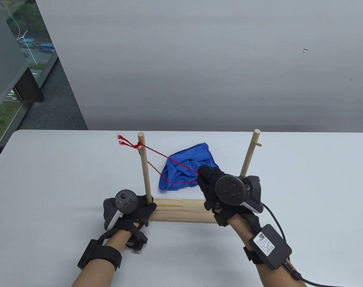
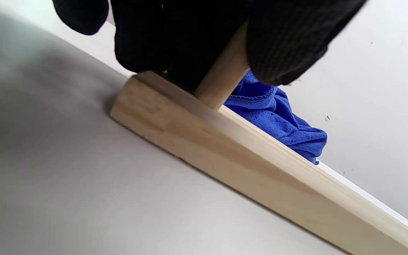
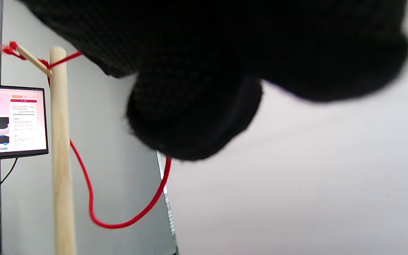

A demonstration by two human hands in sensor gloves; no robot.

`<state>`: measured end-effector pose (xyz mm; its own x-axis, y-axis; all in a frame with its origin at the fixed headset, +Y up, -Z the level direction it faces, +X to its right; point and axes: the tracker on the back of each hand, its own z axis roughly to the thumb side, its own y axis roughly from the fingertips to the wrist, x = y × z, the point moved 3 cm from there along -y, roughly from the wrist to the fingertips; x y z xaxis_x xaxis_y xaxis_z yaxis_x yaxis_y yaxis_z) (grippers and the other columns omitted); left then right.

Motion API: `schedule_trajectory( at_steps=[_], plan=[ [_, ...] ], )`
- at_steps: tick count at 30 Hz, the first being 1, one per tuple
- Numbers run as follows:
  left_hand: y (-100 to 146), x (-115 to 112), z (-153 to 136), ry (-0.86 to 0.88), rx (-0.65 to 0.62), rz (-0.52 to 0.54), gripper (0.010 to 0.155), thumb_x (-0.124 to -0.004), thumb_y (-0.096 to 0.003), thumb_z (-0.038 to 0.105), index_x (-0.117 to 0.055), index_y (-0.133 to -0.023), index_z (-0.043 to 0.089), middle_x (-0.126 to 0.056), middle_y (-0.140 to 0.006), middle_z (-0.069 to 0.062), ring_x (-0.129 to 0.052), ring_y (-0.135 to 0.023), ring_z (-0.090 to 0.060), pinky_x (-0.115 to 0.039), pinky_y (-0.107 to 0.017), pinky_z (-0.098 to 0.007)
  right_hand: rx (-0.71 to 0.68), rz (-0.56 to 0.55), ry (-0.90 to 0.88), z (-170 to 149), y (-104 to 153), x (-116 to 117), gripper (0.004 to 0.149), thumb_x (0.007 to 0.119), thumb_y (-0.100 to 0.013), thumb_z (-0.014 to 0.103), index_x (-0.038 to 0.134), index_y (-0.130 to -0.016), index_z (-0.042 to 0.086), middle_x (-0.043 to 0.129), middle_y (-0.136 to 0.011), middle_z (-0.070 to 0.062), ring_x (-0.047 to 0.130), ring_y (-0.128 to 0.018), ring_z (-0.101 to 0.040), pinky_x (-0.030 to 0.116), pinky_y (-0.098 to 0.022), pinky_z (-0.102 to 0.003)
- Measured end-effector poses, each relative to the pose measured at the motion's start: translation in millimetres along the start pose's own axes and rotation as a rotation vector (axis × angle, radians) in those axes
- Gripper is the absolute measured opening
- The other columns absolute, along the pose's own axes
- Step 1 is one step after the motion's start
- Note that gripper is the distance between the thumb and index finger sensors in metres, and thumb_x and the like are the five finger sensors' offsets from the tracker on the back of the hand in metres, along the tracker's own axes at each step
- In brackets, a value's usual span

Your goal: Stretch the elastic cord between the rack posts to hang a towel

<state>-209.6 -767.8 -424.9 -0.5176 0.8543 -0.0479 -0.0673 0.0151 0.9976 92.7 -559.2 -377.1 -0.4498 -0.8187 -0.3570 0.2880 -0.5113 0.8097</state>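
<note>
A wooden rack has a base bar (image 1: 181,210) and two upright posts. The red elastic cord (image 1: 166,157) is tied at the peg of the left post (image 1: 144,167) and runs to my right hand (image 1: 209,179), which pinches it between the posts; a slack loop hangs below (image 3: 119,223). The right post (image 1: 249,155) stands bare with its small peg. My left hand (image 1: 133,209) grips the foot of the left post (image 2: 221,81) where it meets the base (image 2: 246,163). A crumpled blue towel (image 1: 187,167) lies on the table behind the rack.
The white table (image 1: 304,185) ends at a grey wall behind. A monitor (image 3: 9,120) shows in the right wrist view beyond the left post. A cable (image 1: 277,218) runs from my right forearm's sensor box off the bottom edge.
</note>
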Motion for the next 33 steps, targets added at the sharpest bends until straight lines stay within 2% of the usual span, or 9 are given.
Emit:
schedule_trajectory(
  at_steps=[6,11,19,33],
  plan=[
    [0.1,-0.3,0.0,0.002,0.002,-0.004,0.05,-0.095,-0.0389,0.049,-0.09,-0.083,0.025,-0.101,-0.08,0.002,-0.095,-0.073,-0.027,-0.067,-0.068,-0.059,-0.026,-0.101,0.131,2.4,-0.2,-31.8,0.043,0.079,-0.044,0.039,0.076,-0.08,0.014,0.093,-0.064,-0.009,0.104,-0.019,-0.012,0.089,-0.006,-0.026],
    [0.1,-0.5,-0.3,0.004,0.004,-0.008,0.05,-0.095,-0.0391,0.05,-0.09,-0.083,0.026,-0.1,-0.08,0.003,-0.095,-0.073,-0.027,-0.067,-0.068,-0.059,-0.027,-0.129,0.176,-1.5,-1.6,-50.6,0.043,0.08,-0.044,0.038,0.076,-0.08,0.015,0.093,-0.064,-0.008,0.103,-0.02,-0.012,0.089,-0.007,-0.026],
    [-0.2,-0.7,-1.3,0.007,0.01,-0.013,0.05,-0.095,-0.0392,0.05,-0.089,-0.083,0.027,-0.1,-0.08,0.003,-0.095,-0.073,-0.027,-0.067,-0.068,-0.059,-0.048,-0.237,0.244,-3.0,-0.6,-83.9,0.043,0.08,-0.043,0.038,0.076,-0.08,0.016,0.093,-0.063,-0.007,0.103,-0.021,-0.012,0.088,-0.009,-0.027],
    [0.0,-0.9,-1.4,-0.005,0.017,-0.012,0.05,-0.095,-0.0394,0.051,-0.089,-0.083,0.027,-0.1,-0.08,0.005,-0.095,-0.074,-0.026,-0.067,-0.069,-0.059,-0.028,-0.28,0.319,-9.8,3.2,-121.7,0.044,0.078,-0.044,0.04,0.076,-0.078,0.013,0.094,-0.058,-0.005,0.103,-0.021,-0.011,0.088,-0.009,-0.026]
  ],
)
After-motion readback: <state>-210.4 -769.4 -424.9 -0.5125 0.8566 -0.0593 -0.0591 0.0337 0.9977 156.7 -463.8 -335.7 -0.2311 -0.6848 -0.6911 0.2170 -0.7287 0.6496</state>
